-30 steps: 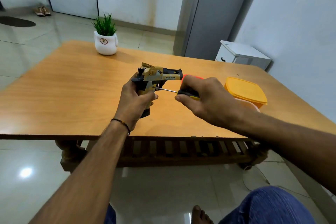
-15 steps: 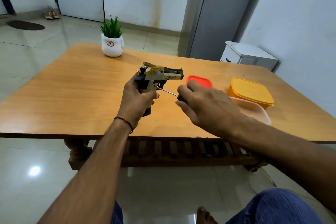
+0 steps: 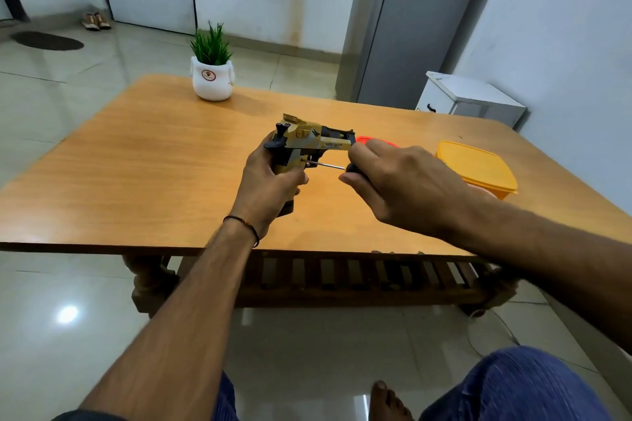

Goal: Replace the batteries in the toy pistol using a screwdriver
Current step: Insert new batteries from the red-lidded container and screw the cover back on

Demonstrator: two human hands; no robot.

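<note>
Left hand (image 3: 270, 181) grips toy pistol (image 3: 307, 143) by handle, steadying it above wooden table (image 3: 136, 164). Right hand (image 3: 400, 184) pinches screwdriver (image 3: 333, 166), tip at grip screw, likely for battery cover.

My right hand (image 3: 403, 184) covers nearly all the handle of the screwdriver (image 3: 326, 165). My left hand (image 3: 270, 188) hides the grip of the toy pistol (image 3: 307, 137). Mid-frame, the red lid (image 3: 367, 139) barely shows behind my knuckles.

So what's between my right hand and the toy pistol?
Only the thin metal shaft of the screwdriver, running from the right hand to the grip of the toy pistol, which the left hand holds. The head view shows it.
</note>
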